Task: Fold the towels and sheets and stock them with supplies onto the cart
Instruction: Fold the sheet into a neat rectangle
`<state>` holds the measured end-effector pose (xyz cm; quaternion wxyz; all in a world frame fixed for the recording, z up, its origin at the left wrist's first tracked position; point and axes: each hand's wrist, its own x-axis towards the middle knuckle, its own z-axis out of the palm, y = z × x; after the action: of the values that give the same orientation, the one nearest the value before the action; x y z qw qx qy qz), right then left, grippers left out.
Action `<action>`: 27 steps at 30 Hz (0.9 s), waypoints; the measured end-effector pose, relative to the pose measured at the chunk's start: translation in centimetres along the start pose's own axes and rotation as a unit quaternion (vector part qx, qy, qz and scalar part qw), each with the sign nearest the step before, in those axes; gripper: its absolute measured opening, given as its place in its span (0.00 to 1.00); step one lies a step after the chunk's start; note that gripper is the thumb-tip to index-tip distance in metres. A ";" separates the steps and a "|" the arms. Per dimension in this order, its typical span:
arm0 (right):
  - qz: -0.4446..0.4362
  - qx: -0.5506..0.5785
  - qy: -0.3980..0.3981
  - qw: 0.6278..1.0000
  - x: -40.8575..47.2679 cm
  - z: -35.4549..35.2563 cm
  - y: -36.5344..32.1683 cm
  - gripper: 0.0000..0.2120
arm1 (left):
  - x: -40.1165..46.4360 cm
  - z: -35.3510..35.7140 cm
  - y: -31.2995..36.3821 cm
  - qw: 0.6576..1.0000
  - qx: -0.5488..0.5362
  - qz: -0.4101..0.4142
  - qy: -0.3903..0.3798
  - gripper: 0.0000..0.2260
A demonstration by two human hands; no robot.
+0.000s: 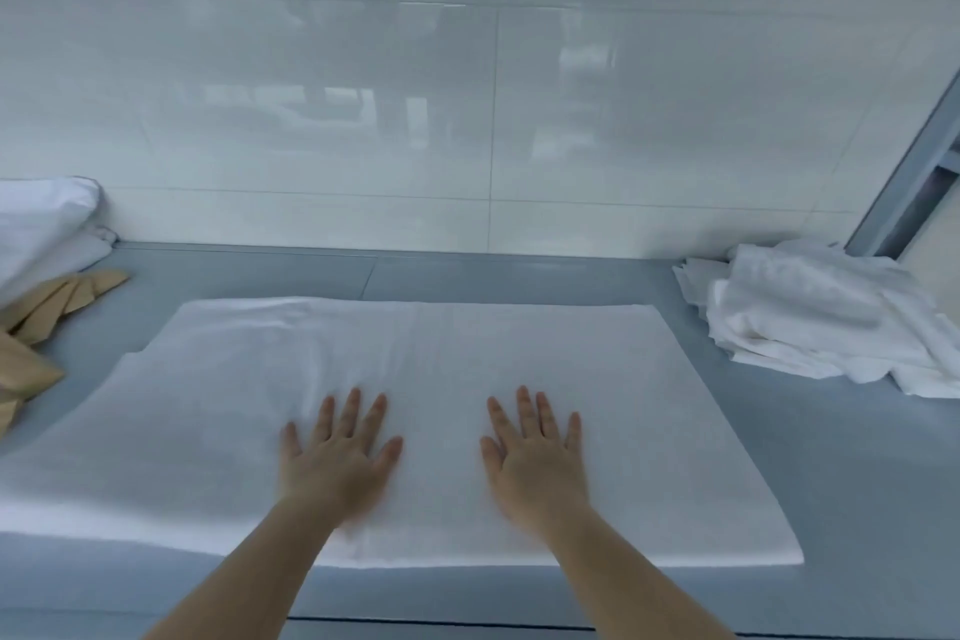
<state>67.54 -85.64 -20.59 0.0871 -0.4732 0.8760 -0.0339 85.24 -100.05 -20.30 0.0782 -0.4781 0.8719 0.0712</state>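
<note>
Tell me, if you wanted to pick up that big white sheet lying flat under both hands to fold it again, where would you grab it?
Probably by the two near corners. The white sheet lies flat on the grey table, with both the left hand and right hand pressed open on it. Its near edge runs closest to the person, so pinching that edge from the near side and lifting it toward the far edge looks easiest.

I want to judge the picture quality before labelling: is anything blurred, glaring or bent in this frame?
In the head view, the left hand is smeared by motion blur and the right hand is a little sharper; the glossy wall tiles carry soft reflections and bright window glare near the top; wide-angle distortion tilts the metal frame at the right edge.
</note>
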 end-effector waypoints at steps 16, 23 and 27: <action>-0.029 -0.008 0.007 1.000 2.0 3.0 -21.0 0.25 | -1.0 -0.3 -11.2 0.999 -0.011 0.029 0.021 0.25; 0.007 -0.013 0.012 1.000 2.0 3.0 -21.8 0.24 | -2.1 0.4 -21.0 0.998 -0.024 -0.005 0.064 0.31; 0.014 -0.026 0.007 1.000 1.9 2.8 -21.9 0.24 | -2.9 0.5 -29.4 0.995 -0.058 -0.071 0.037 0.29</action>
<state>85.04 -99.18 -20.46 0.0688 -0.4624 0.8839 -0.0132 111.66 -113.22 -21.69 0.0226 -0.5450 0.8323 0.0983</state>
